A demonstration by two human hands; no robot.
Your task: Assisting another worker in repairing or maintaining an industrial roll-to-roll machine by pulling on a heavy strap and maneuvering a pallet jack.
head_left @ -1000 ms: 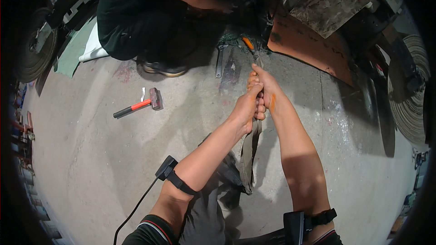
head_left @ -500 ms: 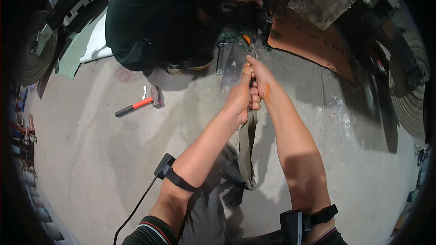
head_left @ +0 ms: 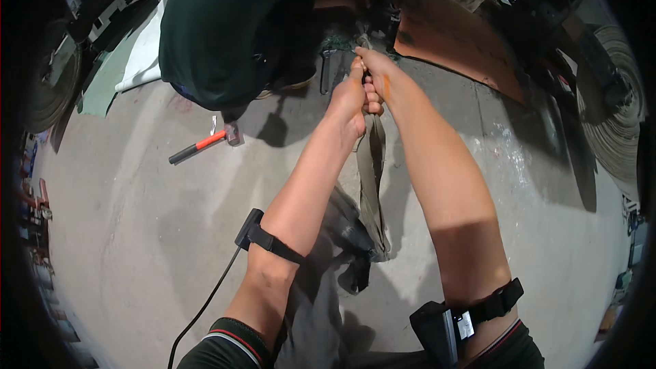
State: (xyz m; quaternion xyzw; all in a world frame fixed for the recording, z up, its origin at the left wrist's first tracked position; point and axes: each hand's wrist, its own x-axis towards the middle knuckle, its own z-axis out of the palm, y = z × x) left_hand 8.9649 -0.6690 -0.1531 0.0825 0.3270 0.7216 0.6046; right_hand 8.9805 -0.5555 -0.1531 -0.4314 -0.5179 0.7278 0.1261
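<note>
Both my hands are closed, one against the other, around a grey-brown cloth strap. My left hand wraps it just nearer to me, with its thumb pointing away. On its right and slightly farther off, my right hand has its fingers curled round the same strap. From my fists the loose end hangs back toward my legs, folded lengthwise and frayed at its tip. Beyond my hands the strap leads to a dark, cluttered spot by the crouching person, where its far end cannot be made out.
A person in dark green crouches at the far left. On the concrete floor lies a sledgehammer with a red and black handle. An orange-brown sheet stands at the far right, near a large coiled roll. White sheeting lies far left.
My hands, still closed on the strap, have moved farther away and a little left. The strap's loose end has shifted with them. The crouching person's body has shifted slightly.
</note>
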